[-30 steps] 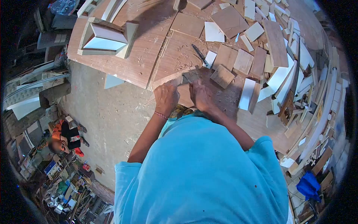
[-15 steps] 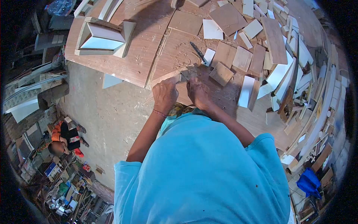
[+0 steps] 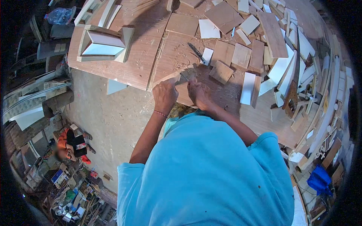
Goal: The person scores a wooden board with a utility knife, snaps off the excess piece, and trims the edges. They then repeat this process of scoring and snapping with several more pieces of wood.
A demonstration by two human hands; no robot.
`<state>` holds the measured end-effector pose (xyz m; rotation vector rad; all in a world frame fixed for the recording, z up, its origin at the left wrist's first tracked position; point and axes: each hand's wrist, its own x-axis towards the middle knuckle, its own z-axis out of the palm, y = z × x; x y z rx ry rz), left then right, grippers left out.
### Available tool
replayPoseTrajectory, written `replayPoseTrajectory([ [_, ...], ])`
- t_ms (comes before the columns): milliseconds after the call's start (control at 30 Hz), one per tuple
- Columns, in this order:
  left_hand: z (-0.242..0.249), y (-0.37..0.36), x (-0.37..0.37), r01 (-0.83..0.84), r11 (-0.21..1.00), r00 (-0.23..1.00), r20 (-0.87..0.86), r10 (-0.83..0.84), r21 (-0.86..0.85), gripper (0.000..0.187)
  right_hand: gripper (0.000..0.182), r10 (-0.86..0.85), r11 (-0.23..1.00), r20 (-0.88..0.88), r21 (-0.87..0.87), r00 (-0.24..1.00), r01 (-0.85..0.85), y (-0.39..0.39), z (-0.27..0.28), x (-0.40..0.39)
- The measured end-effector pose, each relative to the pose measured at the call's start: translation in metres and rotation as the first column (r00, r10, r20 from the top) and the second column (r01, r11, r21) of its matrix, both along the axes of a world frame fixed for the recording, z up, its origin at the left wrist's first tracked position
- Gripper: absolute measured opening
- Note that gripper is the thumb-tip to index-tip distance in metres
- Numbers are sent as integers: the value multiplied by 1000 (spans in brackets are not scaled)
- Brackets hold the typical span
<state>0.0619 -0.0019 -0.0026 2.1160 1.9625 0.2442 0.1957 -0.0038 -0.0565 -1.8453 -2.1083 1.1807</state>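
My left hand (image 3: 165, 96) is closed at the table's front edge, a red-and-white cord round its wrist. Just to its right, my right hand (image 3: 198, 94) is closed too, slightly blurred. A thin dark metal piece (image 3: 184, 77) shows between the fists; what each hand grips is mostly hidden. Beneath and between them lies a light brown wooden piece (image 3: 182, 91), close to my body. Curled wood shavings (image 3: 177, 67) lie on the tabletop beyond. Farther out is a black marker-like tool (image 3: 196, 52), beside a small white-faced block (image 3: 207, 55).
Several wooden offcuts (image 3: 221, 71) cover the right side of the table (image 3: 132, 69). A handsaw (image 3: 290, 100) rests by the pile. An angled wooden frame (image 3: 102, 47) stands at left. On the floor at left, a person in orange (image 3: 68, 141) sits near clutter.
The view has shifted slightly, so the table and floor appear moved. Both hands stay close together at the same wooden piece, with only slight motion.
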Motion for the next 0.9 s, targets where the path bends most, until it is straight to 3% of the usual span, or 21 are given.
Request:
replayPoseTrajectory([
  [67,0,1,-1,10,998,999,38,-13,69,22,17,15,996,2,-84,1000,-15,5,6,0],
  [167,-1,0,1,-20,1000,999,-32,20,-3,20,19,35,986,-28,-164,999,-39,-2,-13,1],
  [233,1,0,1,-24,1000,999,-38,24,-7,20,19,25,954,-1,299,1000,-24,-18,-49,-3],
  [333,-11,-3,-3,15,995,1000,18,-17,101,19,20,138,970,-32,206,990,-129,-10,-31,6],
  [533,-12,-3,-1,45,992,998,-50,-40,114,17,17,-38,999,-2,-27,999,38,1,-24,-5],
  [667,-6,-3,0,5,1000,998,-63,-4,20,20,14,-61,998,-26,-21,998,60,-4,-19,-4],
  [767,-13,-4,-1,31,988,999,-24,-27,153,17,15,24,989,-107,146,994,-8,-9,-41,-3],
  [833,-7,-5,1,44,997,996,-75,-40,62,18,16,-17,995,40,96,999,13,-3,-39,-7],
  [900,-14,-13,0,46,996,997,-61,-42,76,19,17,-17,995,37,102,999,13,-2,-27,-5],
])
